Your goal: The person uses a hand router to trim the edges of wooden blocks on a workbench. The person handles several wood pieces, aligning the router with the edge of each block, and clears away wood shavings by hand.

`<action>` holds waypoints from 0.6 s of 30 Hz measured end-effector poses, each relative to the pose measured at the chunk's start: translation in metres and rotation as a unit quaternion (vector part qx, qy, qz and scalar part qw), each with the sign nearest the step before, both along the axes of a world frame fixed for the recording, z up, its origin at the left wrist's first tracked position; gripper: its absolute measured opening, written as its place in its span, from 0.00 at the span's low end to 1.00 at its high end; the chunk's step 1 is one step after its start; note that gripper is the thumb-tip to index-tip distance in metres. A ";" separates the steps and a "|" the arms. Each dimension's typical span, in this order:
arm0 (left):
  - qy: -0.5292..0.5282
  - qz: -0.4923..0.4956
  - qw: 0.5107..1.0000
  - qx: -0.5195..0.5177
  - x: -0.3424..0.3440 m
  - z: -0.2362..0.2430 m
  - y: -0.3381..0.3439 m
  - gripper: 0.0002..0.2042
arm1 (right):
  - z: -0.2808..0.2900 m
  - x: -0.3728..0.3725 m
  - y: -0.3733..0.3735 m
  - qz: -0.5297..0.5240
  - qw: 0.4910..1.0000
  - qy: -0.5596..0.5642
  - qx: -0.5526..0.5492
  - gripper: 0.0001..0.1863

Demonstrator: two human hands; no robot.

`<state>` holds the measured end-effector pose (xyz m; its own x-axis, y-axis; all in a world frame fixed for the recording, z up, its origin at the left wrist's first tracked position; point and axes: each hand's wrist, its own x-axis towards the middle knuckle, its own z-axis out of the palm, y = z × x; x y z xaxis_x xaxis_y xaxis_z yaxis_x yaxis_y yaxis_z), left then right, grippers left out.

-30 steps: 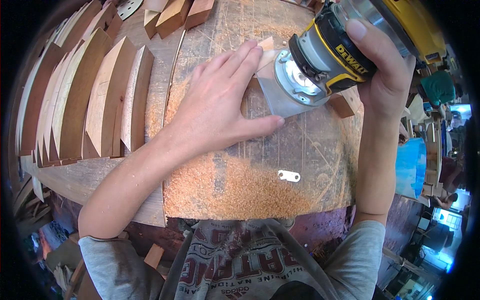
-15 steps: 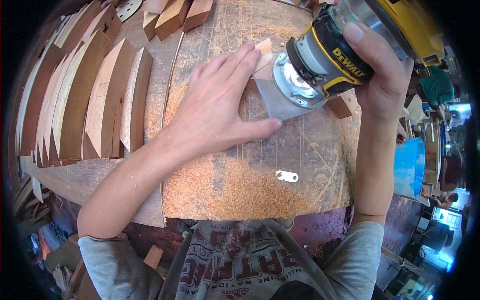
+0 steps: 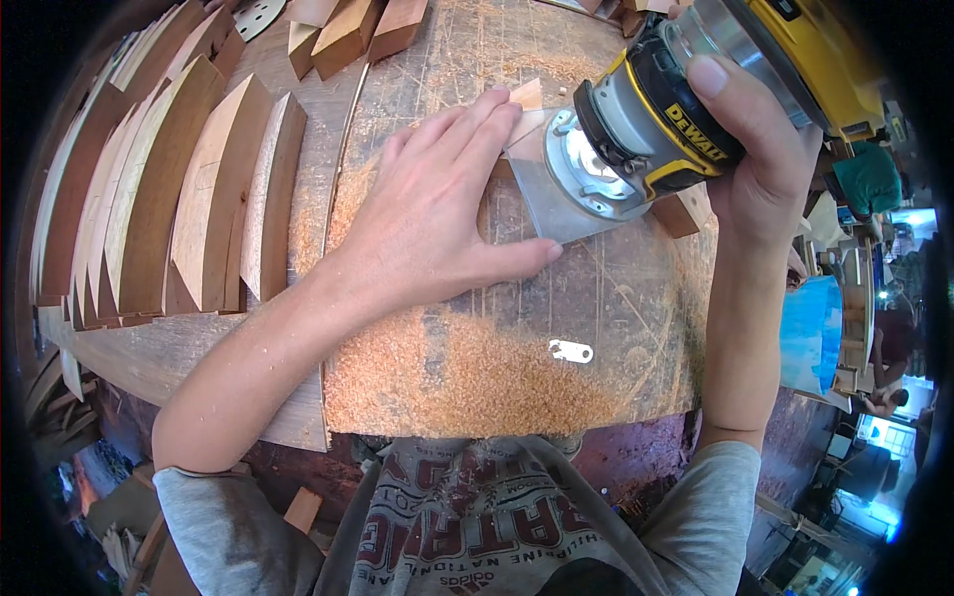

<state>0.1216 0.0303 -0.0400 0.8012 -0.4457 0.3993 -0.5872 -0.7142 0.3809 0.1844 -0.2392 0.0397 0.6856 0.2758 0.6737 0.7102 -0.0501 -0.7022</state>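
Observation:
My right hand [image 3: 760, 149] is wrapped round a yellow and black trim router [image 3: 661, 119], its thumb along the near side of the housing. The router's clear square base plate [image 3: 561, 214] lies over a pale piece of wood [image 3: 527, 96], mostly hidden under the plate and my fingers. My left hand [image 3: 442, 204] lies flat with fingers stretched over the wood's left side; its thumb points right, at the near corner of the plate. The cutter bit is hard to make out inside the base. Nearer me, a small flat silvery metal piece [image 3: 571, 352] lies on the worktop.
Orange-brown wood shavings [image 3: 447, 377] cover the worktop [image 3: 616, 308] near its front edge. Several curved wood blocks [image 3: 209, 199] stand in a row at left. More blocks [image 3: 345, 38] lie at the far side, and another block [image 3: 682, 212] sits right of the router.
The router and my right hand have shifted very slightly to the right. My left hand keeps nearly the same place.

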 end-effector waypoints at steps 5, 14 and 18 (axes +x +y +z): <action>0.002 0.002 1.000 0.001 0.000 -0.001 0.001 0.53 | 0.001 -0.001 0.004 0.025 0.999 0.032 0.004 0.10; 0.009 0.004 1.000 0.004 -0.001 0.001 0.000 0.54 | 0.008 -0.007 0.011 0.019 1.000 0.006 -0.003 0.10; 0.008 0.001 1.000 0.004 -0.001 0.000 0.000 0.54 | 0.006 -0.006 0.005 0.015 1.000 0.023 0.001 0.10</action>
<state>0.1210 0.0305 -0.0395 0.8081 -0.4472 0.3835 -0.5799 -0.7185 0.3840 0.1783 -0.2345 0.0453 0.7071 0.2951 0.6426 0.6787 -0.0284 -0.7338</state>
